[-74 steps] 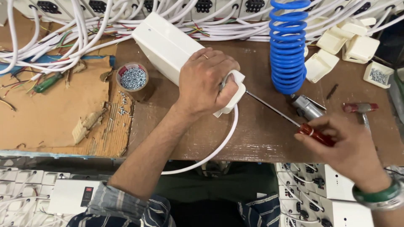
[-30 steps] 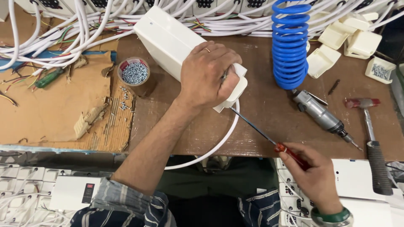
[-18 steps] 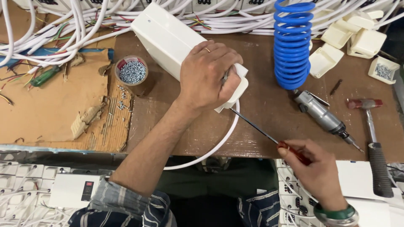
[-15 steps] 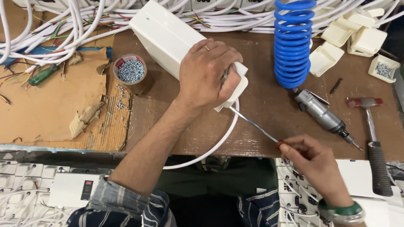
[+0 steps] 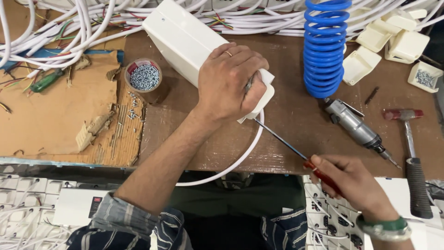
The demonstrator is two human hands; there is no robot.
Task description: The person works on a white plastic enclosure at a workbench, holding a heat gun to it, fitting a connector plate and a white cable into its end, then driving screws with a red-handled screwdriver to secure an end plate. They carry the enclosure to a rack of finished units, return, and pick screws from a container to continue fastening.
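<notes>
a long cream-white plastic box (image 5: 187, 39) lies slantwise on the brown workbench (image 5: 296, 125), its far end up among a tangle of white cables (image 5: 69, 28), its near end toward the middle of the bench. the left hand (image 5: 231, 81) is clamped over that near end, fingers curled down around it. a white cord (image 5: 240, 155) loops from under this hand past the bench's front edge.

the right hand (image 5: 354, 183) is closed around the red handle of a screwdriver (image 5: 296, 153), whose thin shaft runs up and left until its tip meets the box end just under the left hand. compared with half a second ago, the right hand sits a little lower and farther right, and the left hand and box have not moved.

right of the box stands a blue coiled hose (image 5: 323, 46), joined to a grey air tool (image 5: 354, 125) lying just below it. a hammer (image 5: 411, 157) lies near the right edge. cream plastic covers (image 5: 388, 37) sit at the far right corner. left of the box is a small tub of screws (image 5: 144, 78), then a sheet of torn cardboard (image 5: 60, 111). the barest stretch of bench lies between the cord and the air tool, along the front edge.
</notes>
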